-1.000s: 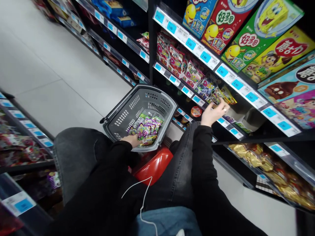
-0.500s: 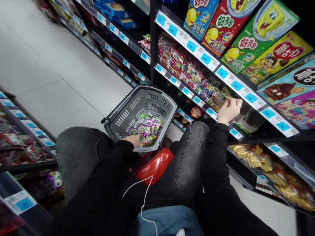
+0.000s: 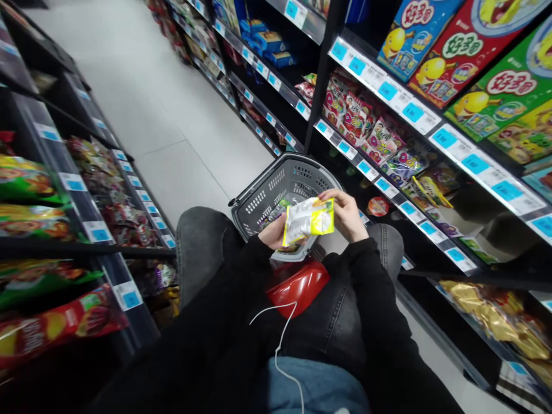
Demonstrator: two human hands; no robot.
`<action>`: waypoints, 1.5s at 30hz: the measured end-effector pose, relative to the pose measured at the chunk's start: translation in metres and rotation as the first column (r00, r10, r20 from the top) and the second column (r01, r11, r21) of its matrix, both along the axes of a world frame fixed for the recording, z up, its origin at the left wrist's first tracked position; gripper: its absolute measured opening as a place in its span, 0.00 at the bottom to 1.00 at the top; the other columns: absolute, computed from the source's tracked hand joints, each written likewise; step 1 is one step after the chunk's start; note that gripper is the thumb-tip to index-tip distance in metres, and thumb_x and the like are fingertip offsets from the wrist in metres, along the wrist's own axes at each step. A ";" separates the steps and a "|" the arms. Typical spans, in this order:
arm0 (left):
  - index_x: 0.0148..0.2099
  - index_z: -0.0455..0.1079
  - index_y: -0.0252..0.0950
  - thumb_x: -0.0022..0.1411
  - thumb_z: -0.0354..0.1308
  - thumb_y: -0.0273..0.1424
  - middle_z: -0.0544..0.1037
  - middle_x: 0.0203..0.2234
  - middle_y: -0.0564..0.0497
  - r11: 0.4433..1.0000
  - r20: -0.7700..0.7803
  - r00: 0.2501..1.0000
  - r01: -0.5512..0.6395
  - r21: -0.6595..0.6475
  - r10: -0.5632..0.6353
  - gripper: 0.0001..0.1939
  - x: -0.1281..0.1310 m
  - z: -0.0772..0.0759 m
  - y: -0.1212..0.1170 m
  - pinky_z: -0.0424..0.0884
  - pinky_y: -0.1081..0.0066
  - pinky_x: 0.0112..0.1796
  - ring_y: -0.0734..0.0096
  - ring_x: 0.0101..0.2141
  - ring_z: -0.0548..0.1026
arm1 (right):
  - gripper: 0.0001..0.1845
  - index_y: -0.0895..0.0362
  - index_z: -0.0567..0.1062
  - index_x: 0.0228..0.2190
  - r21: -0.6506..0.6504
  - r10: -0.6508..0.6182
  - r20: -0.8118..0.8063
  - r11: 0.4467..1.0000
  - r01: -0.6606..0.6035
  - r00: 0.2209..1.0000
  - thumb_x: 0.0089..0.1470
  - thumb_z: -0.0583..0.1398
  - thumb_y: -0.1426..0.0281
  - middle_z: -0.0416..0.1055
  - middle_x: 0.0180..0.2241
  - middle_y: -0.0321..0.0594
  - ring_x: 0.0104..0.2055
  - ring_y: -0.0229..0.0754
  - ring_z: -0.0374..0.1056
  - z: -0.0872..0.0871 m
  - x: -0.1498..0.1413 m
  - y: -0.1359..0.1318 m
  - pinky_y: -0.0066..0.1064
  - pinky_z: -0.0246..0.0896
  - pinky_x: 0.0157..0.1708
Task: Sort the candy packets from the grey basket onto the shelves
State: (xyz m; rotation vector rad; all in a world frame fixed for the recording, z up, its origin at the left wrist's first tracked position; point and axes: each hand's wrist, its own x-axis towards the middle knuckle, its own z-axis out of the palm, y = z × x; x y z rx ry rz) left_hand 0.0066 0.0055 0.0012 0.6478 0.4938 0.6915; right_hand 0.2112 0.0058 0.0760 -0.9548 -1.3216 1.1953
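A small yellow-and-white snack bag [image 3: 309,222] is held up over the grey shopping basket [image 3: 276,179], its printed back towards me. My left hand [image 3: 273,232] grips its left end, with the fingers partly hidden behind it. At the upper right corner, my right hand [image 3: 346,216] is closed on the bag's edge. Inside the basket, which stands between my knees, lie purple and green candy bags [image 3: 271,214], largely covered by my hands and the held bag.
On the right, shelves carry Qoo-style candy bags [image 3: 380,141], snack boxes [image 3: 446,49] and gold-wrapped packets [image 3: 495,316]. Another shelf [image 3: 101,233] with bagged snacks runs along the left. A shiny red object [image 3: 299,289] with a white cord sits before me. Tiled floor [image 3: 172,115] stretches ahead.
My right hand has come from the right shelf to above the basket, where both hands now hold the yellow bag. My left hand has risen from the bags inside. The view has swung left.
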 end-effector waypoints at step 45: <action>0.23 0.75 0.33 0.37 0.69 0.34 0.77 0.21 0.51 0.804 -0.511 0.633 -0.345 0.485 0.581 0.10 -0.013 -0.013 0.017 0.70 0.68 0.31 0.68 0.26 0.73 | 0.18 0.60 0.75 0.18 -0.323 -0.092 0.246 0.931 0.171 0.965 0.37 0.65 0.56 0.71 0.21 0.37 0.27 0.40 0.64 -0.068 -0.028 0.002 0.30 0.57 0.31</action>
